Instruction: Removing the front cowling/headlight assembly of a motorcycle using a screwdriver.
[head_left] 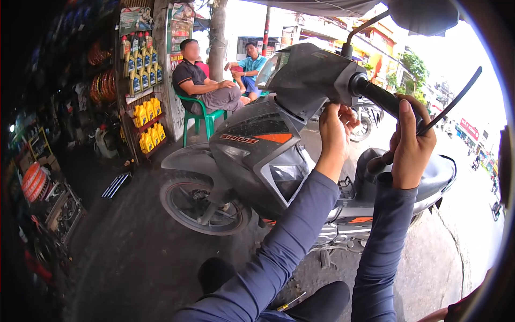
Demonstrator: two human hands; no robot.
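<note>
A dark grey motorbike with orange trim (pixel 252 126) stands crosswise in front of me. My left hand (pixel 338 137) reaches under the handlebar cover (pixel 316 80), fingers curled; what they grip is too small or hidden to make out. My right hand (pixel 407 139) is closed around the black handlebar grip (pixel 381 95), by the long dark lever (pixel 456 96). A mirror stem (pixel 354 32) rises above the cover. A screwdriver with a yellow handle (pixel 287 305) lies by my bent leg (pixel 316 303).
Two seated people (pixel 198 86) (pixel 249 67) are behind the bike, one on a green plastic chair (pixel 196 112). A rack of oil bottles (pixel 147 112) and hanging tires (pixel 102 86) are at left. Metal strips (pixel 115 185) lie on the pavement. A street runs at right.
</note>
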